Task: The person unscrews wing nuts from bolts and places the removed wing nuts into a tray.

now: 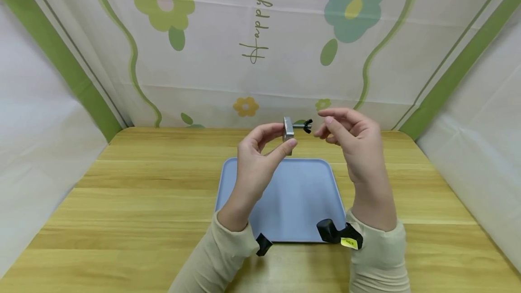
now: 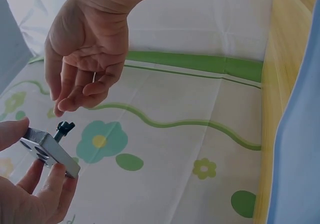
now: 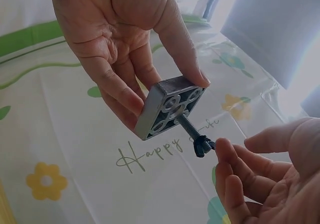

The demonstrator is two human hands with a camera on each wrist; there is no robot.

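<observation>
Nearest are two beige sleeves (image 1: 380, 261), each with a black mount at the cuff: one mount (image 1: 263, 244) by the left wrist, the other mount (image 1: 331, 230) by the right, the latter bearing a yellow label (image 1: 349, 243). Under the forearms lies the wooden counter (image 1: 142, 207), and on it a blue tray (image 1: 297, 202) with rounded corners, partly hidden by the left arm.

Above the tray's far edge, the left hand (image 1: 256, 162) pinches a metal block (image 1: 288, 129) between thumb and fingers, holding it in the air by its edges. The block is squarish and thick, with ring-shaped openings on the face turned to the right. From the middle of that face a threaded bolt (image 3: 190, 126) sticks out, and a black wing nut (image 1: 308, 125) sits near its outer end. How deep the bolt goes into the block I cannot tell.

The right hand (image 1: 360, 141) holds nothing; its fingers are loosely bent and parted from the thumb, the tips just beside the wing nut. The head view shows a small gap there, though the right wrist view makes a fingertip look almost in contact.

Behind the counter hangs a white cloth (image 1: 211, 71) printed with flowers, stems and lettering (image 1: 256, 30).
</observation>
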